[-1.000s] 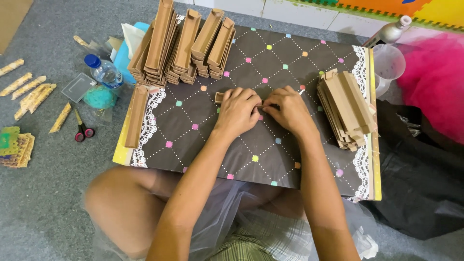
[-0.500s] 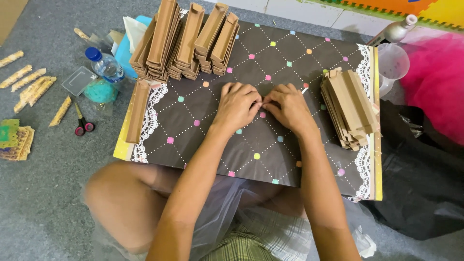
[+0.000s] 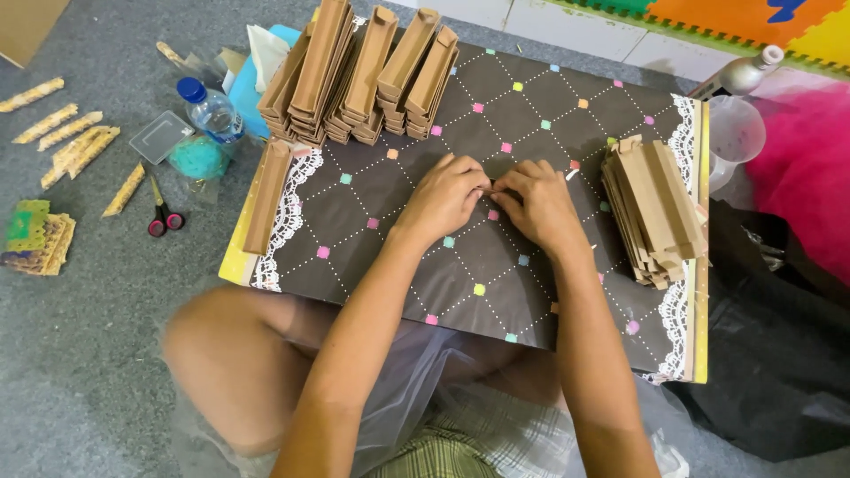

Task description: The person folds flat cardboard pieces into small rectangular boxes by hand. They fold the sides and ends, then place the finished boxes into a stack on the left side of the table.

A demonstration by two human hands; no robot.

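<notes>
Your left hand [image 3: 445,196] lies palm down on the dark brown board with white dotted diamond lines and small coloured squares [image 3: 398,230], fingers curled, fingertips pressed toward the centre. Your right hand [image 3: 538,202] mirrors it from the other side, knuckles raised, thumb and forefinger meeting the left hand's fingertips. Both pinch something small between them at the meeting point; it is hidden under the fingers, so you cannot tell what it is. Both forearms run up from the bottom edge and converge at mid-board.

The board rests across your lap, trimmed with white lace along its left and right edges. At its far edge stand rows of folded tan cardboard pieces [image 3: 363,71], packed tight. A single long tan cardboard strip [image 3: 268,196] lies along the left lace edge. A stack of flat tan cardboard pieces [image 3: 655,212] sits by the right edge, near your right hand but apart from it.

On the grey floor to the left: a clear plastic bottle with a blue cap [image 3: 211,111], black-handled scissors with red loops [image 3: 162,212], and scattered yellow-patterned paper sticks [image 3: 66,142]. A clear plastic cup [image 3: 733,142] stands beyond the right edge, black plastic sheeting [image 3: 779,354] below it.
</notes>
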